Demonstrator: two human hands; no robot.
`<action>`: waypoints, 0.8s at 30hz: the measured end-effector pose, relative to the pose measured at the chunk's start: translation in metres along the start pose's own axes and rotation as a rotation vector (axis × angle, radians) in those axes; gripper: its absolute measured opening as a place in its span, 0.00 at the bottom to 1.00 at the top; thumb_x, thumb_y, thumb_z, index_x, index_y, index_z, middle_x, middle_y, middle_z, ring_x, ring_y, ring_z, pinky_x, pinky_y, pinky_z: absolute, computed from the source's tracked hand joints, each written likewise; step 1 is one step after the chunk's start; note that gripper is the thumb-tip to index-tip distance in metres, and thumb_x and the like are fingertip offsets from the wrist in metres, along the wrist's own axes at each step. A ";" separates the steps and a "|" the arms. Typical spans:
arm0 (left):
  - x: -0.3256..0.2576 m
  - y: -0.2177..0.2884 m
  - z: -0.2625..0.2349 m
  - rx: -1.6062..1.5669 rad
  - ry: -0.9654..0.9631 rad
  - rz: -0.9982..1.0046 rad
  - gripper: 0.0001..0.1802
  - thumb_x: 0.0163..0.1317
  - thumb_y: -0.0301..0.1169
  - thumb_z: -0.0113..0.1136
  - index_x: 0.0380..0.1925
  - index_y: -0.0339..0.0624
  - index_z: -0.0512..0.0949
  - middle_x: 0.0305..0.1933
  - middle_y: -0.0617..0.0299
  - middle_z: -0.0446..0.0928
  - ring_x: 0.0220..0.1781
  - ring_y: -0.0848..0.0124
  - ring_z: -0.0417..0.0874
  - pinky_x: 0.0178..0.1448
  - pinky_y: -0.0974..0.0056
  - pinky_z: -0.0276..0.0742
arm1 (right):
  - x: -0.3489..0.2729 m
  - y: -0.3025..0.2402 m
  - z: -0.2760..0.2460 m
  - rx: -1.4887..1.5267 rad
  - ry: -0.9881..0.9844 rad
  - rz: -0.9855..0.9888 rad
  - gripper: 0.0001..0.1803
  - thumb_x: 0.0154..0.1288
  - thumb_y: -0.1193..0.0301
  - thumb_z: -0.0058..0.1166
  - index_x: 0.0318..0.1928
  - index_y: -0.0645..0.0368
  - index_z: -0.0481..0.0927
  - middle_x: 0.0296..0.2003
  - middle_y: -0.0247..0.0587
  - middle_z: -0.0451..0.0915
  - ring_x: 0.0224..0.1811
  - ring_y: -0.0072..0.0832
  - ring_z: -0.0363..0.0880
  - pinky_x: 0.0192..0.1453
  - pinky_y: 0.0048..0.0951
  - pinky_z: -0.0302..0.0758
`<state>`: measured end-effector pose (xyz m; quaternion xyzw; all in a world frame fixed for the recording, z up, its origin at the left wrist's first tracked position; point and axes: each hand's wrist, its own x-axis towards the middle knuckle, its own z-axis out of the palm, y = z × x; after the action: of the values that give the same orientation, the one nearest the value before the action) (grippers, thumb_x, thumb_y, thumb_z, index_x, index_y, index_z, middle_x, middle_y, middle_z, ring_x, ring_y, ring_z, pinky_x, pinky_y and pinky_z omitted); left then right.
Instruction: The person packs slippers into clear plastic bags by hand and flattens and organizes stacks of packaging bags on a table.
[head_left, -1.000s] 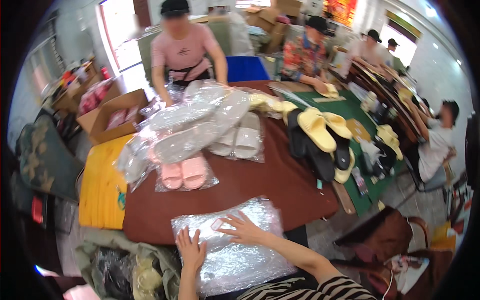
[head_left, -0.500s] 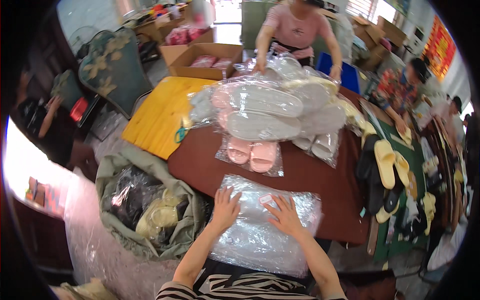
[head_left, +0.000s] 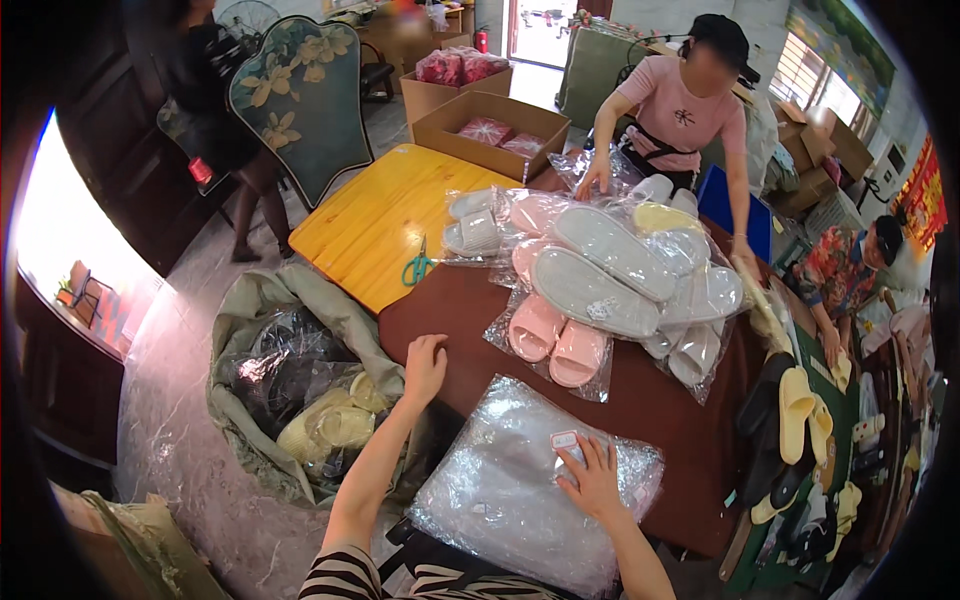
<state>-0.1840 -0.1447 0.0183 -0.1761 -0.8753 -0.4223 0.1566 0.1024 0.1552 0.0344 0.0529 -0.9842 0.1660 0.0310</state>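
A stack of clear plastic bags point(head_left: 490, 470) lies on the near edge of the brown table, with a small red-edged white label on top. My right hand point(head_left: 598, 480) rests flat on the stack beside that label, its fingers spread. Off the stack's left corner, my left hand point(head_left: 426, 368) is over the table edge with fingers curled in; I see nothing in it. Farther back is a heap of bagged slippers: grey ones point(head_left: 597, 290) on top, and a pink pair point(head_left: 558, 340) nearest my hands.
Green-handled scissors point(head_left: 418, 266) lie on the yellow table point(head_left: 375, 215). An open sack point(head_left: 240, 330) of bagged slippers stands left of my arm. Across the table, a co-worker in pink point(head_left: 690, 110) handles the heap. Yellow slippers point(head_left: 797, 415) lie on a green surface at right.
My left hand has lifted off the bag stack, moved left and curled its fingers. My right hand stays on the stack. The view has shifted, and a person in black at left has moved.
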 end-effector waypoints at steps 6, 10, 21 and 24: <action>0.097 -0.029 -0.005 0.002 0.172 0.114 0.24 0.61 0.24 0.57 0.59 0.36 0.73 0.45 0.43 0.79 0.47 0.46 0.80 0.54 0.50 0.76 | 0.004 -0.003 0.005 0.017 -0.008 -0.010 0.32 0.63 0.51 0.60 0.68 0.35 0.73 0.72 0.46 0.60 0.75 0.53 0.55 0.75 0.70 0.46; 0.223 0.052 -0.028 -0.008 -0.063 0.007 0.37 0.63 0.28 0.54 0.74 0.39 0.58 0.42 0.35 0.81 0.45 0.42 0.82 0.51 0.45 0.77 | 0.000 0.004 0.005 0.001 -0.014 0.010 0.32 0.63 0.51 0.60 0.68 0.36 0.73 0.73 0.46 0.59 0.75 0.53 0.54 0.75 0.71 0.45; 0.363 0.223 -0.117 0.143 0.157 0.025 0.52 0.62 0.36 0.54 0.78 0.43 0.33 0.39 0.34 0.82 0.42 0.40 0.85 0.50 0.41 0.79 | -0.003 0.008 0.016 0.033 0.034 -0.017 0.32 0.62 0.52 0.60 0.67 0.40 0.74 0.73 0.49 0.58 0.75 0.55 0.53 0.75 0.71 0.43; 0.339 0.208 -0.085 0.108 0.267 0.171 0.55 0.60 0.35 0.56 0.78 0.44 0.30 0.38 0.31 0.81 0.40 0.36 0.84 0.49 0.38 0.79 | -0.009 0.011 0.017 0.055 0.035 -0.024 0.33 0.62 0.51 0.59 0.67 0.42 0.74 0.73 0.51 0.58 0.76 0.57 0.52 0.75 0.72 0.40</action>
<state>-0.3834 -0.0319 0.3542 -0.1837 -0.8500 -0.3793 0.3161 0.1095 0.1607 0.0139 0.0627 -0.9778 0.1937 0.0486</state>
